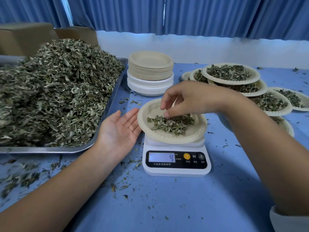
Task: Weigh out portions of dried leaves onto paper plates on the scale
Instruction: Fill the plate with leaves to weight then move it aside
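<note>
Plate (pixel 168 137) sits on scale (pixel 177 172) mid-table; right hand (pixel 187 99) pinches leaves (pixel 172 124) on it; left hand (pixel 120 129) lies flat, palm up, beside its rim; best to add small pinches, watching the display (pixel 161 157).

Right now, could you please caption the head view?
Right hand pinches dried leaves on the paper plate on the scale; left hand palm-up beside it.

Blue pleated curtains (pixel 200 14) hang behind the blue-covered table (pixel 167 206), cardboard boxes (pixel 25 37) at its far left
</note>
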### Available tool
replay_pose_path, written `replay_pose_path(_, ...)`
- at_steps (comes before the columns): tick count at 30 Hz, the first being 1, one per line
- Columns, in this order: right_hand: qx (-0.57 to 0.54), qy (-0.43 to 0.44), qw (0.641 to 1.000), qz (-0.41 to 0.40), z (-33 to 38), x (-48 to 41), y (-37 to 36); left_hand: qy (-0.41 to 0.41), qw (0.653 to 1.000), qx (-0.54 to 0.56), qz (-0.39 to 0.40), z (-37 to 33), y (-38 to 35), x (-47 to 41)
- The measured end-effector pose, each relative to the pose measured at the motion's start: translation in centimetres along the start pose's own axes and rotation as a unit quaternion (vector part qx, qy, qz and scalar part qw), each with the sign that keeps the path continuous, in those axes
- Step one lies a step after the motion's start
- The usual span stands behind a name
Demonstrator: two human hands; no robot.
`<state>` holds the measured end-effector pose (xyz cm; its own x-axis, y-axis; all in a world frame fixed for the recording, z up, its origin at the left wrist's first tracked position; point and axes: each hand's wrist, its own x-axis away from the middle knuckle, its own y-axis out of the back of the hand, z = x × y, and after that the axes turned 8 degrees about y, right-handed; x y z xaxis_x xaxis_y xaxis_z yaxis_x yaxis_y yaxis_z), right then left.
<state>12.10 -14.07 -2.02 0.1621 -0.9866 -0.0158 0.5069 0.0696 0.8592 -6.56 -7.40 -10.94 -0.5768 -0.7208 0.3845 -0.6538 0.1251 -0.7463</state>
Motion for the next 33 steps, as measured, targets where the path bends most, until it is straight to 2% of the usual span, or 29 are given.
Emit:
replay_pose_path(12, -0.023, 0.049, 0.992, -0.116, 0.3, -0.4, -0.6, 0.002, 1.0, 0.0, -0.002, 0.1, -0.1, 0.1)
replay_pose_path(21, -0.039, 0.078, 0.985, -0.147, 1.7, -1.3, -2.1, 0.007, 1.0, 0.001, -0.004, 0.3, -0.3, 0.3)
replay_pose_path(27, 0.032, 0.135, 0.988, -0.073, 5.8, -5.6, -4.1, 0.01, 0.999, 0.033, 0.001, 0.2, -0.6, 0.5)
replay_pose_path(33, 0.152, 0.187, 0.97, 0.028, 9.7, -10.6, -7.3, -0.028, 0.999, 0.04, 0.016, 0.3, -0.7, 0.5)
